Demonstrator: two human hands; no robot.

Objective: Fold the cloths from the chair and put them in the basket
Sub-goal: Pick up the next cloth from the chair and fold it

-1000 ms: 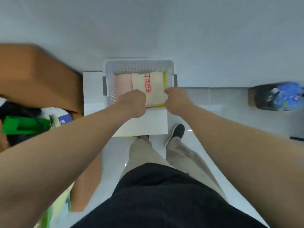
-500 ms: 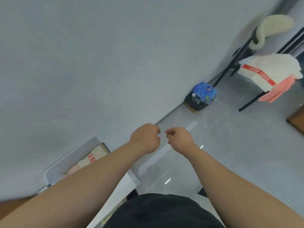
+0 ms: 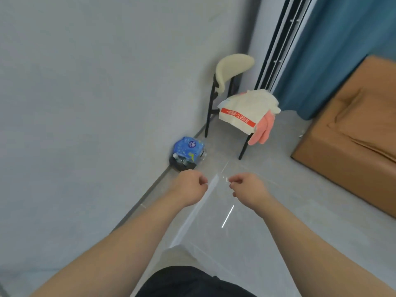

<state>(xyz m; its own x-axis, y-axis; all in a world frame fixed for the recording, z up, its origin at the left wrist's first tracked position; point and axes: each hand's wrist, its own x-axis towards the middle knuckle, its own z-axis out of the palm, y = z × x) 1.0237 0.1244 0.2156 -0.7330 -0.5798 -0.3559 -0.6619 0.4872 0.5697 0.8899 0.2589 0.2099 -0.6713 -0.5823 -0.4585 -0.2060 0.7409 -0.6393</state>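
Holding left grip and right grip curled, empty, apart; facing chair carrying cream cloth with unreadable writing on red band, plus pink cloth.

The plain wall is pale grey, and the glossy tiled floor is a light grey crossed by white streaks of reflected light. The padded chair has a cream backrest on thin black metal legs. On its seat lies a cream cloth crossed by a red band with white lettering. A salmon-pink cloth hangs beside it. A bright blue packet, speckled with what may be white and yellow marks, tops a black bin. The long curtain is teal blue beside black vertical rails. The upholstered couch is plain tan-orange.
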